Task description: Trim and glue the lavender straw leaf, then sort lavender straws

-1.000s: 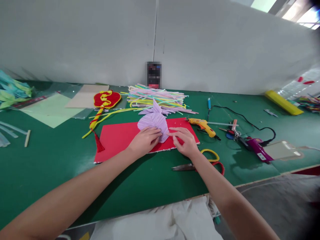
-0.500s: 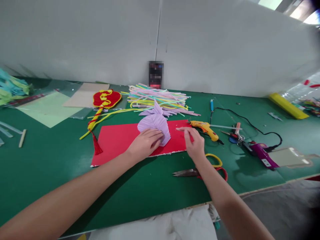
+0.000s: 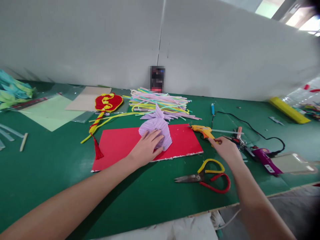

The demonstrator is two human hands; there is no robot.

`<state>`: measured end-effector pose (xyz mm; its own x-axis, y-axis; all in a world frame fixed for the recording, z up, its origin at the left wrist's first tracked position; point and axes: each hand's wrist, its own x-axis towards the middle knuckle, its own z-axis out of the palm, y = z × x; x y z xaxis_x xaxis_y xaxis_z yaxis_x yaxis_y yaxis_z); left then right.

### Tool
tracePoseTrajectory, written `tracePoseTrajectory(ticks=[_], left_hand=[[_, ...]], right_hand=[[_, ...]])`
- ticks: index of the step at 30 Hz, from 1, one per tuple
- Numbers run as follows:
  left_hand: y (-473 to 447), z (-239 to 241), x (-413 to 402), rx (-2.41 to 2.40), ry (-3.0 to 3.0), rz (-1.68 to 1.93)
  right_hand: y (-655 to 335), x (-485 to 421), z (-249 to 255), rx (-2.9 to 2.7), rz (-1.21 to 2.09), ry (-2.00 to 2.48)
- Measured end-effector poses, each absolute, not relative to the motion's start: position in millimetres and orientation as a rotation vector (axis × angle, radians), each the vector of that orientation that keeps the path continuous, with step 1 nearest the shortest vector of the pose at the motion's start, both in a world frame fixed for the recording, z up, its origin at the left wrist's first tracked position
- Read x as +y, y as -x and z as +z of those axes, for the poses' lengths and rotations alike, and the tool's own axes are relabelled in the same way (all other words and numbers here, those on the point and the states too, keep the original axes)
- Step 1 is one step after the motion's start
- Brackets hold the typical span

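Observation:
A lilac fan-shaped piece (image 3: pixel 155 124) made of ridged strips, with a pointed top, lies on the red board (image 3: pixel 117 143). My left hand (image 3: pixel 147 146) rests over its lower part, fingers spread and flat, hiding some of it. To the right, my right hand (image 3: pixel 226 148) has its fingers closed around the handle of a yellow hot glue gun (image 3: pixel 201 129). The gun lies on the table with its nozzle pointing left at the board's edge, and a clear glue stick (image 3: pixel 228 132) juts out behind it. Scissors (image 3: pixel 200 177) with yellow and red handles lie open nearer to me.
Behind the board is a heap of pastel pipe cleaners (image 3: pixel 160 101). A red and yellow fan with a tassel (image 3: pixel 109 102) lies left of it. A purple power strip (image 3: pixel 267 161), a cord and keys sit at the right. Loose glue sticks (image 3: pixel 11 130) lie at far left.
My right hand has moved right, from over the red board to the glue gun's handle, uncovering the scissors. My left hand stays on the lilac piece. The view has shifted slightly.

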<state>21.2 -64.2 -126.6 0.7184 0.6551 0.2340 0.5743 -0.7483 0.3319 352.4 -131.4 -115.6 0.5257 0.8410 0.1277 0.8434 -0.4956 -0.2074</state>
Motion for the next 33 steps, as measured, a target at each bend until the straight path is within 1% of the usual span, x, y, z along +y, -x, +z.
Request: tracePoseTrajectory(ticks=[2,3,9,13,18,22,26,29,31,33], left_hand=[[-21,-127,-64,0.977,-2.683,0.484],[-21,-126,-64,0.976,-2.681,0.479],[-21,-124,-66,0.964,-2.684,0.476],[-22,-124,-66,0.953,-2.685,0.491],[-22,-125,-65,0.955,-2.682,0.481],[-22,-125,-64,0.956,-2.692,0.46],[-22,-126,-65,0.969,-2.694,0.453],[-21,-127,-65,0.976,-2.694,0.462],[-21,-128,-65,0.975,-2.696,0.469],[-21,-128,-65,0.968,-2.696,0.468]], right_hand=[[-358,-128,-116,-1.456,0.14,2.556],[-358,-125,-115,-1.479,0.152,2.541],[-369,-118,-104,-1.499,-0.042,2.373],[-399,-114,-111,-1.555,-0.123,2.437],[-424,-110,-128,-1.836,-0.168,2.451],[-430,-104,-130,-1.799,-0.278,2.435],[-437,-98,-129,-1.844,-0.277,2.498],[-428,-99,-120,-1.876,-0.331,2.504],[-407,-102,-111,-1.748,-0.45,2.508],[-377,-104,-103,-1.726,-0.481,2.397]])
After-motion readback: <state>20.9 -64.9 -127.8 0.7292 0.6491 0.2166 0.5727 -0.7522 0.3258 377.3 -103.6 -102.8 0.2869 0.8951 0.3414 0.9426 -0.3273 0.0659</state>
